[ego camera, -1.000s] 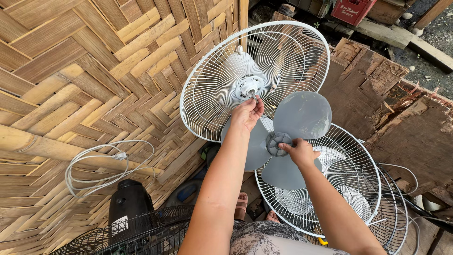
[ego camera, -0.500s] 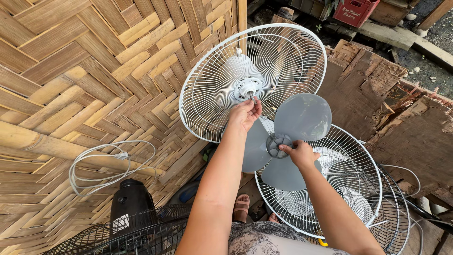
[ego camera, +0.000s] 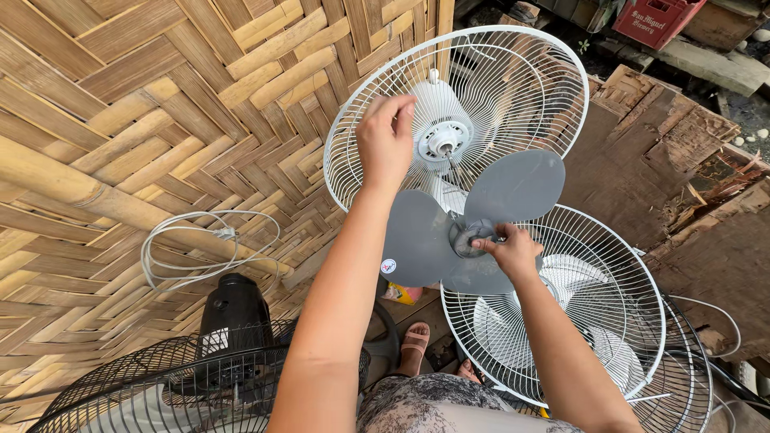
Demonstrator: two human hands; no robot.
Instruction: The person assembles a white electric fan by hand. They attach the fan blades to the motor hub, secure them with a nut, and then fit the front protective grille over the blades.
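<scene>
My left hand (ego camera: 385, 143) is raised against the wires of a white fan rear guard (ego camera: 521, 88), just left of the white motor hub (ego camera: 441, 138); its fingers curl at the wires. My right hand (ego camera: 505, 248) pinches the hub of a grey three-bladed fan blade (ego camera: 513, 186), held in front of and below the motor hub. A second white wire guard (ego camera: 597, 321) lies behind and below the blade.
A woven bamboo wall (ego camera: 120, 104) fills the left. A white power cord (ego camera: 196, 248) hangs coiled on it. A black fan with a black guard (ego camera: 168, 377) stands lower left. Weathered wooden boards (ego camera: 682, 176) lie to the right. Sandalled feet (ego camera: 415, 341) show below.
My left hand has moved left off the motor hub onto the guard wires. The view has shifted closer. My right hand still holds the grey blade by its hub.
</scene>
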